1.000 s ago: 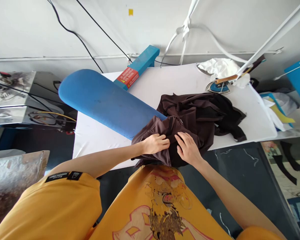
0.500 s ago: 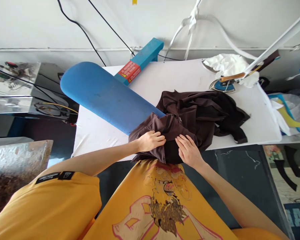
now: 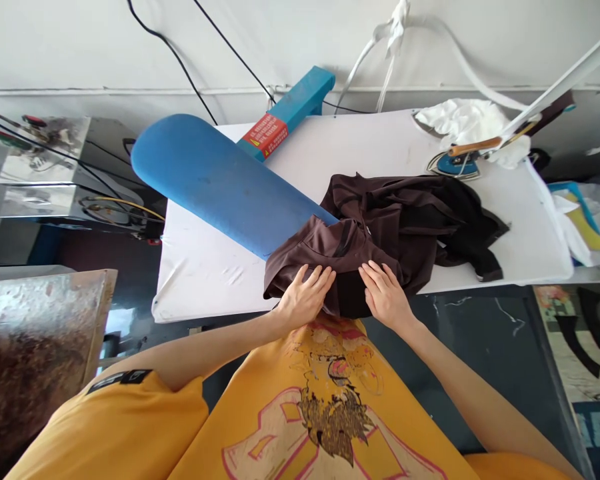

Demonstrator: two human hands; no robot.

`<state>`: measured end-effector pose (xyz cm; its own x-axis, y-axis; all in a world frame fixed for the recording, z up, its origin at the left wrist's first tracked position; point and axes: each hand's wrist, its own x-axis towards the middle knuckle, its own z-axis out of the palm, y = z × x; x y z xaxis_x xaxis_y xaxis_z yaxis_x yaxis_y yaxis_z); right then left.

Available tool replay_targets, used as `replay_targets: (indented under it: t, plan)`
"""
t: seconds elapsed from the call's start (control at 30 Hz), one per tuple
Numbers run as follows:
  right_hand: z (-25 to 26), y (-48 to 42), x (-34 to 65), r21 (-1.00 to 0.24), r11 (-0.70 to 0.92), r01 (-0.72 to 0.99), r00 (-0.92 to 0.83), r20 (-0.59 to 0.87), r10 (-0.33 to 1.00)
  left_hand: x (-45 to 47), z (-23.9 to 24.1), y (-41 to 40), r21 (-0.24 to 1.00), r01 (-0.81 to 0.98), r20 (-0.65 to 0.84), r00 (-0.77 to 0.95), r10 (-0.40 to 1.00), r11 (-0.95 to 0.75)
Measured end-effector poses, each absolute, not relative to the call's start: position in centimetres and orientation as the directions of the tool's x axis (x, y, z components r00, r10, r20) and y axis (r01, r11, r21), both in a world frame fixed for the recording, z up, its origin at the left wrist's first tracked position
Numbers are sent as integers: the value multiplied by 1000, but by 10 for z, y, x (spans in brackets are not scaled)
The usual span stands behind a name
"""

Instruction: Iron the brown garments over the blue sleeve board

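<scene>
A dark brown garment (image 3: 410, 217) is pulled over the near end of a blue padded ironing arm (image 3: 220, 180), and the rest of it lies bunched to the right. On its near edge my left hand (image 3: 305, 297) rests with fingers stretched out over the fabric. My right hand (image 3: 386, 293) lies flat a little to the right, fingertips on the same cloth. Between the hands a black panel of the garment shows. The end of the ironing arm under the fabric is hidden.
The arm's teal support (image 3: 300, 107) with a red warning label stands on the white-covered table (image 3: 195, 287). Toward the right rear sits an iron (image 3: 454, 165) with a wooden handle, beside white cloth (image 3: 470, 123). A metal machine (image 3: 45, 167) stands at left.
My left hand has shifted down toward me, and its fingers have gone from curled on the fabric to stretched out. My right hand has barely moved. The view has moved slightly.
</scene>
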<state>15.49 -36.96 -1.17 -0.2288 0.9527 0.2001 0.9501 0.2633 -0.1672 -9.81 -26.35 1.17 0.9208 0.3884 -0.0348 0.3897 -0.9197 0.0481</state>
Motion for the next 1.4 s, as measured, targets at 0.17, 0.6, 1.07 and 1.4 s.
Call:
replay_targets:
  t: [0.17,0.6,1.07,1.4]
  plan:
    - [-13,-370,153,-158,252,955,-219,200,955,-90,19,-263,97,410,36,909,415,-907]
    - [-15,-369,158,-173,274,946,-240,195,951,-29,2,-274,216,406,54,903,426,-888]
    - [33,-320,269,-242,313,918,-226,328,917,-32,-1,-275,182,427,53,895,442,-886]
    - [32,-124,571,104,-115,988,123,-70,990,-25,2,-277,139,499,59,858,511,-855]
